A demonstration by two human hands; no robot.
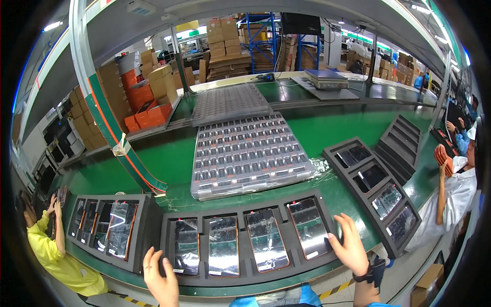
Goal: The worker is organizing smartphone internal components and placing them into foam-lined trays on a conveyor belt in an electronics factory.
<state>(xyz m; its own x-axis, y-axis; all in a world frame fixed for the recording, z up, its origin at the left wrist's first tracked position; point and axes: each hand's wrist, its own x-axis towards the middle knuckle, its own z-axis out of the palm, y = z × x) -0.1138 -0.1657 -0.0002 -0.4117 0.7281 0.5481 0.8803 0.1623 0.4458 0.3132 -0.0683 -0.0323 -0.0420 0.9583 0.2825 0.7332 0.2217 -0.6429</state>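
In front of me lies a black foam tray [245,281] with several phones in its slots. They have glossy dark faces under clear film, and some show orange edges. My left hand [160,279] is at the tray's near left corner, fingers spread and nothing in them. At the right end, my right hand [351,246] is also open, its thumb beside the tray's edge close to the rightmost phone [308,229]. Whether either hand touches the foam I cannot tell. A dark band circles my right wrist.
Another phone-filled foam tray [144,225] stands left, a third [377,190] right, before ridged dark foam trays [400,146]. Stacked clear plastic trays [250,156] of small parts sit mid-bench. A metal post [115,135] rises at left. A yellow-sleeved person [59,256] and a white-clothed person [452,197] work at the sides.
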